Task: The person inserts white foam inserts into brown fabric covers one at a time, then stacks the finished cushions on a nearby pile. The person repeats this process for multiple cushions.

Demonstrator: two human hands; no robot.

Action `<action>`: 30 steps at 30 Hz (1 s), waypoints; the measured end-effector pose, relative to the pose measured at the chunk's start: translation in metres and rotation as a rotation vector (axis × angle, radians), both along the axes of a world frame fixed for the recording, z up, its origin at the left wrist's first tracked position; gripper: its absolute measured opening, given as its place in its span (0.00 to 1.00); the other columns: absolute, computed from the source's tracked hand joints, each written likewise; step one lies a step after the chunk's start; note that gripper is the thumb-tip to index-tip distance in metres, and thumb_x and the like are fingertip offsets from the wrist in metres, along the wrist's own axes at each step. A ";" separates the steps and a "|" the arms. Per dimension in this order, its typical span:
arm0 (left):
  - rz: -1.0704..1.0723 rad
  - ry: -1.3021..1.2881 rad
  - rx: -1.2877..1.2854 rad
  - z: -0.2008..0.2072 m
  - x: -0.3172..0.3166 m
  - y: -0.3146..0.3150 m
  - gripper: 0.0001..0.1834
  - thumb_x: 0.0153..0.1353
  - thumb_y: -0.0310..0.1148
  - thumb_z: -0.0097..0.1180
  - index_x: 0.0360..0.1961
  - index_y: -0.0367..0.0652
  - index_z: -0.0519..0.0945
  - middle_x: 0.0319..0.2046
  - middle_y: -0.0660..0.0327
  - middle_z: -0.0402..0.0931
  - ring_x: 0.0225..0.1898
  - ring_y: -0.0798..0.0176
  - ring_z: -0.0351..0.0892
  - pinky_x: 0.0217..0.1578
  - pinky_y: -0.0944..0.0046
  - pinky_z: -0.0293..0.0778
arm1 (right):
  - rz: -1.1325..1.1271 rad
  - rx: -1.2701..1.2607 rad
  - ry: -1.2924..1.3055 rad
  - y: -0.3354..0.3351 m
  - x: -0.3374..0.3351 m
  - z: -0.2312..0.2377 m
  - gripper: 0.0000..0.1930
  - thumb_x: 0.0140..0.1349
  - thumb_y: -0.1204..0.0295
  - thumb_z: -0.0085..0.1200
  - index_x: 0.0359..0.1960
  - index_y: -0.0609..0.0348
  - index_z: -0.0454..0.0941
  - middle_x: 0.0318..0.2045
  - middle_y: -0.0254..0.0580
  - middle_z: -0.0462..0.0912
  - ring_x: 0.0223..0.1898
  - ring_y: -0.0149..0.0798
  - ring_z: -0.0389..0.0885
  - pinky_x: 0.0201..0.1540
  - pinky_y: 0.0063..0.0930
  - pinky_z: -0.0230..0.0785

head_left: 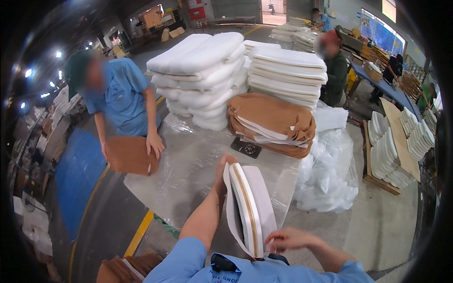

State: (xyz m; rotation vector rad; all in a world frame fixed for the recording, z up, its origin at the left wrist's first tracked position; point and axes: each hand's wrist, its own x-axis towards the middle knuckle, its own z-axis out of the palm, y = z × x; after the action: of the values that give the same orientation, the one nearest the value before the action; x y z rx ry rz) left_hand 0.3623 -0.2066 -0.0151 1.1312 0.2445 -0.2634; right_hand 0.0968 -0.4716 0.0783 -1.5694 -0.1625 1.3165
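A light-grey fabric cover (263, 193) with white foam padding (240, 198) inside stands on edge in front of me, its long opening turned upward. A tan strip runs lengthwise along the padding. At the far end, my left hand (228, 161) is closed on the cover, its forearm lying along the left side. Beside the near right edge is my right hand (293, 238), its fingers loosely bent and apart; whether the fingertips touch the fabric is hard to make out. The cover's near end reaches my blue shirt.
A plastic-covered table (198, 155) bears white padding stacks (198, 70), folded white pads (285, 70), brown covers (269, 120) and a black flat item (246, 147). A co-worker at left holds a brown cushion piece (130, 154). A clear plastic bag (328, 170) hangs at right.
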 end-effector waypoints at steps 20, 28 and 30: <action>0.078 -0.249 0.511 0.044 -0.057 0.023 0.18 0.70 0.33 0.60 0.57 0.35 0.83 0.45 0.59 0.87 0.47 0.65 0.85 0.51 0.62 0.77 | -0.547 0.127 -1.055 0.125 0.274 -0.046 0.10 0.65 0.71 0.65 0.47 0.58 0.89 0.51 0.43 0.86 0.53 0.42 0.84 0.56 0.35 0.75; 0.230 -0.388 0.873 0.072 -0.064 0.026 0.09 0.66 0.32 0.64 0.39 0.36 0.86 0.30 0.52 0.86 0.30 0.62 0.83 0.37 0.60 0.77 | -0.299 0.135 -1.249 0.127 0.262 -0.018 0.09 0.69 0.75 0.61 0.47 0.61 0.88 0.53 0.45 0.87 0.56 0.41 0.82 0.59 0.35 0.74; 0.205 -0.419 0.895 0.077 -0.062 0.015 0.09 0.65 0.33 0.65 0.37 0.36 0.85 0.29 0.54 0.85 0.29 0.63 0.82 0.36 0.60 0.77 | -0.150 0.160 -1.118 0.112 0.275 -0.018 0.09 0.69 0.75 0.61 0.47 0.61 0.88 0.50 0.44 0.88 0.54 0.40 0.82 0.60 0.34 0.74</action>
State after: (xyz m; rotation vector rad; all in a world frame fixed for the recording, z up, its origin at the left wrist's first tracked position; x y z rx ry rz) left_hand 0.3004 -0.1913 0.0616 1.9921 0.0959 0.3081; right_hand 0.3720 -0.3599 0.0601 -1.9602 -0.7919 0.1803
